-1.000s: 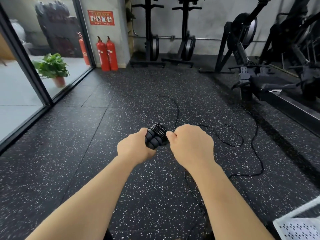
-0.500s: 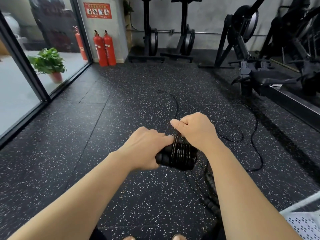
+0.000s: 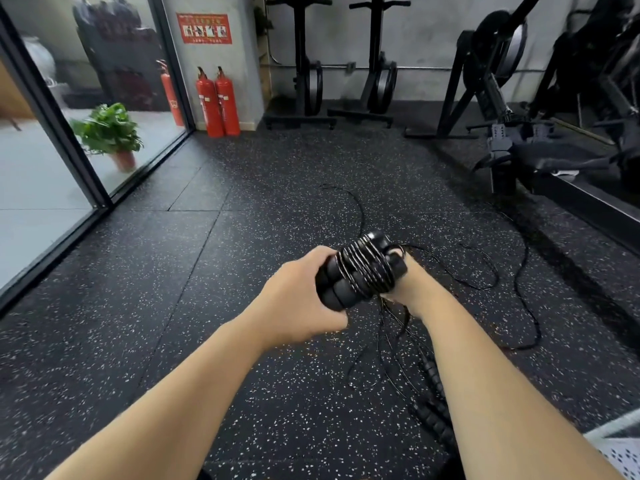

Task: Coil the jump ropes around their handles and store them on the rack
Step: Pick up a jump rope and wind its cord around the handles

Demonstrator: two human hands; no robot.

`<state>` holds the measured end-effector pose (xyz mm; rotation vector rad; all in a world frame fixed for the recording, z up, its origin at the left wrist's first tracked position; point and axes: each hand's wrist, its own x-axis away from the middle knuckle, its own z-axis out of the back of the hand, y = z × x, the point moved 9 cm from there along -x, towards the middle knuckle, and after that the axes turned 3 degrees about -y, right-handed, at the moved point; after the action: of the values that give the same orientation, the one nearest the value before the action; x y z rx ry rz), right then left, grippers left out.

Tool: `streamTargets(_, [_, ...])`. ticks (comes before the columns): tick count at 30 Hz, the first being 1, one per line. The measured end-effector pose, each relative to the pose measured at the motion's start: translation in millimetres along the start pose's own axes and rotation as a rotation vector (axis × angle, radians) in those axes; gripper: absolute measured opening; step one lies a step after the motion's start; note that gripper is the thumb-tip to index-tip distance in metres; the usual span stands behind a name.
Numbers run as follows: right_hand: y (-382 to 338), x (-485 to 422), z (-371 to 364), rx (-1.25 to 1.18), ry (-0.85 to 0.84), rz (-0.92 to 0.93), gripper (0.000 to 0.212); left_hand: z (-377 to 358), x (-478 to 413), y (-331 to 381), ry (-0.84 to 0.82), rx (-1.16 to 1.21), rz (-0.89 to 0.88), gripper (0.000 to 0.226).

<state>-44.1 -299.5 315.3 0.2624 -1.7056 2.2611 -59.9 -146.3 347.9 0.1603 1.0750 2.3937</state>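
My left hand point(image 3: 298, 296) grips a pair of black ribbed jump rope handles point(image 3: 349, 275) held side by side, with several turns of thin black cord wound round them. My right hand point(image 3: 405, 282) is mostly hidden behind and under the handles; its fingers curl round their far end. Loose black cord point(image 3: 485, 271) trails from the bundle in loops across the speckled floor. More cord hangs below the bundle, and a second ribbed black handle point(image 3: 433, 400) lies on the floor by my right forearm. The storage rack is not in view.
Glass wall with a black frame point(image 3: 72, 161) on the left, a potted plant point(image 3: 110, 133) behind it. Red fire extinguishers point(image 3: 218, 102) stand at the back wall beside upright machines point(image 3: 308, 64). A rowing machine point(image 3: 519, 147) lines the right side. A white perforated object point(image 3: 620, 452) sits at the bottom right.
The handle bundle swung from pointing away, to lying across, to tilted up right. My right hand went from over the top to underneath. More cord turns show on the handles.
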Motion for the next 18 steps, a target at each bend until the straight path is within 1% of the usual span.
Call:
streamTargets(1, [-5.0,5.8,2.7,0.155,0.033,-0.01,0.033,4.0,-2.8,-5.6,0.042,0.064,0.051,0.039])
streamTargets(2, [-5.4,6.5,1.2,0.339,0.038,0.053,0.028,8.0,-5.3,-11.6,0.086,0.112,0.101,0.035])
streamTargets(3, [-5.7,7.2,0.5,0.345,0.045,0.076,0.027,11.6,-7.0,-17.7,0.126,0.15,0.148,0.032])
streamTargets(4, [-8.4,6.8,2.4,0.285,0.068,0.132,0.034,14.6,-8.3,-23.3,0.159,0.182,0.189,0.03])
streamTargets(6, [-12.3,8.1,3.4,0.36,0.095,0.171,0.051,19.2,-9.7,-32.0,0.199,0.234,0.245,0.029])
streamTargets(7, [-13.5,6.1,3.6,0.411,0.102,0.191,0.054,21.6,-10.0,-35.2,0.213,0.246,0.263,0.028])
streamTargets(9, [-16.0,6.4,0.0,0.498,0.093,0.237,0.056,26.1,-9.6,-41.3,0.241,0.261,0.294,0.026])
streamTargets(11, [-19.2,9.0,-2.5,0.531,0.085,0.238,0.056,29.9,-9.0,-48.4,0.266,0.284,0.326,0.026])
streamTargets(18, [-32.0,26.7,-31.5,0.696,0.094,0.224,0.05,39.3,-7.3,-70.9,0.345,0.229,0.437,0.038])
